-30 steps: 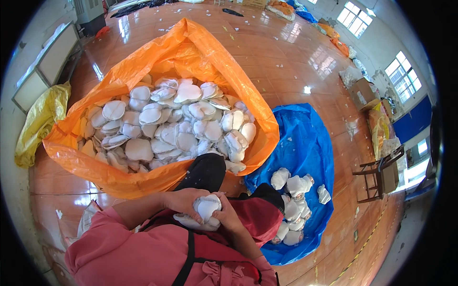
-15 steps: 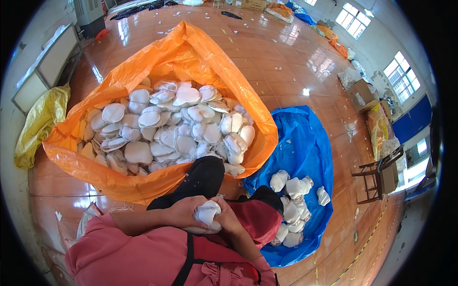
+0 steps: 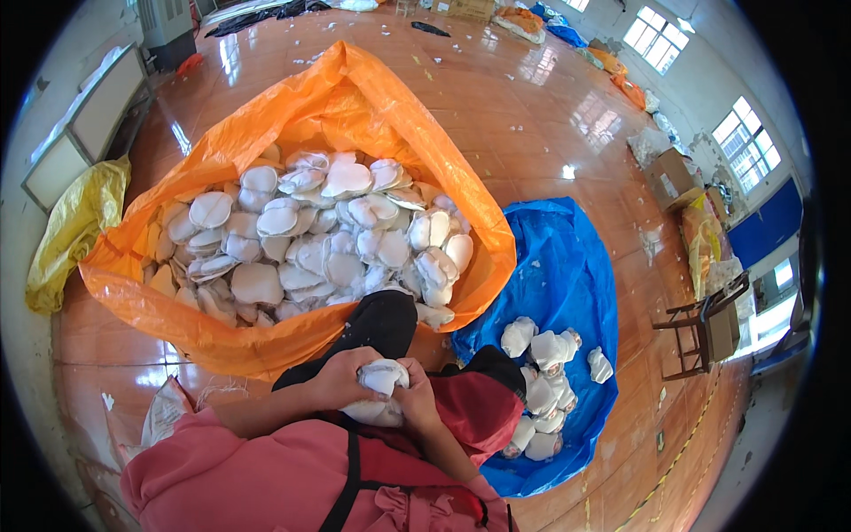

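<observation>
Between my two hands is a soft white padded piece [image 3: 376, 411], held low over my lap with a bulging folded part on top. My left hand [image 3: 347, 376] grips it from the left, and the fingers of my right hand [image 3: 417, 395] close round its right side. Just beyond my knee a large orange sack [image 3: 208, 332] lies wide at the mouth, heaped with many loose white pads [image 3: 257, 284]. To the right, a blue sheet-like sack [image 3: 567, 266] bears several rounded white bundles [image 3: 550, 350]. Undersides of both hands are hidden.
A yellow sack [image 3: 75, 230] slumps by the left wall beside a pale panelled stand [image 3: 89, 129]. On the right are a wooden chair [image 3: 700, 328] and a cardboard box [image 3: 671, 177]. White scraps dot the shiny tiled floor [image 3: 496, 97].
Both hands have shifted slightly, and more of the white padded piece shows below them. Its top part looks more rounded and bunched. The sacks and bundles have stayed put.
</observation>
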Action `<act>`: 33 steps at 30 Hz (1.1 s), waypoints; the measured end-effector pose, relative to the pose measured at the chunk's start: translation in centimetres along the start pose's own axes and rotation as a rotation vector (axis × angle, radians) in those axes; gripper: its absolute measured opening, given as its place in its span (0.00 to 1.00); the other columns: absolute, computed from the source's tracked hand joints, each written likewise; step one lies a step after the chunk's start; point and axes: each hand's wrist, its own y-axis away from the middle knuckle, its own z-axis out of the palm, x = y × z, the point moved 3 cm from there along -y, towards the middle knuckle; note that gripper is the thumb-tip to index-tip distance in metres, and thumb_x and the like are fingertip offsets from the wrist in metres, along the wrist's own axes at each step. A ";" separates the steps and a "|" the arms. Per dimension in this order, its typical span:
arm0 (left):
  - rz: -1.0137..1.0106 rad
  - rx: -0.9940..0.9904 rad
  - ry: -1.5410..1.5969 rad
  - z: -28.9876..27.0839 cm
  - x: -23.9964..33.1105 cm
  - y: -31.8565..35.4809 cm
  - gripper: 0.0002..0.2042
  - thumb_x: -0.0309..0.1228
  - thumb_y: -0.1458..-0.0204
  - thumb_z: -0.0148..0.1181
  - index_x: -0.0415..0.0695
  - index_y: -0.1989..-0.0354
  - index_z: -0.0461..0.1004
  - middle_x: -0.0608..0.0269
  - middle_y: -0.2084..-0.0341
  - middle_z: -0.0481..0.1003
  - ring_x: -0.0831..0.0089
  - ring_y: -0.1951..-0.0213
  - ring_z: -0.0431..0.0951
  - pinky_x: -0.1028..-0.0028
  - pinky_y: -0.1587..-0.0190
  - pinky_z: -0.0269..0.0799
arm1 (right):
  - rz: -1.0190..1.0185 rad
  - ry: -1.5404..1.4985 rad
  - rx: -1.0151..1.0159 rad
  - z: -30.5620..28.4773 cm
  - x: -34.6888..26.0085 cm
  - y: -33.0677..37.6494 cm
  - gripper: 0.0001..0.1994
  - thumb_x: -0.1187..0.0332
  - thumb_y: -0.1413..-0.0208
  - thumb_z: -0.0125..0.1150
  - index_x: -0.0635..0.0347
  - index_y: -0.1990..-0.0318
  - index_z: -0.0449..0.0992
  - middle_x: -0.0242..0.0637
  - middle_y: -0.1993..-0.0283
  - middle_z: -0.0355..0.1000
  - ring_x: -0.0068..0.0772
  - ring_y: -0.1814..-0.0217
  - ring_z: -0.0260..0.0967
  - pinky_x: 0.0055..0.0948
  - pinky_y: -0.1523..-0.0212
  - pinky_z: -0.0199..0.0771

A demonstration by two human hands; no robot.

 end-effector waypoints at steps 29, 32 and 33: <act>-0.009 0.105 -0.384 0.6 -1.6 0.1 0.28 0.42 0.67 0.78 0.43 0.62 0.69 0.52 0.67 0.75 0.51 0.64 0.78 0.59 0.63 0.72 | -0.291 0.413 0.185 0.6 -0.4 -1.0 0.19 0.84 0.62 0.57 0.60 0.58 0.71 0.35 0.61 0.72 0.29 0.57 0.71 0.27 0.53 0.72; 0.019 0.170 -0.396 0.7 -1.7 0.6 0.27 0.42 0.65 0.77 0.43 0.61 0.70 0.53 0.66 0.75 0.53 0.63 0.79 0.60 0.62 0.73 | -0.274 0.503 0.253 0.8 -0.6 -1.1 0.17 0.82 0.61 0.59 0.60 0.59 0.71 0.39 0.61 0.74 0.34 0.59 0.73 0.30 0.55 0.73; 0.027 0.180 -0.382 0.6 -1.6 0.7 0.27 0.41 0.65 0.77 0.42 0.60 0.70 0.54 0.65 0.75 0.53 0.62 0.78 0.61 0.61 0.73 | -0.271 0.536 0.278 0.8 -0.3 -1.0 0.16 0.80 0.60 0.61 0.60 0.59 0.71 0.41 0.62 0.74 0.38 0.59 0.74 0.32 0.56 0.74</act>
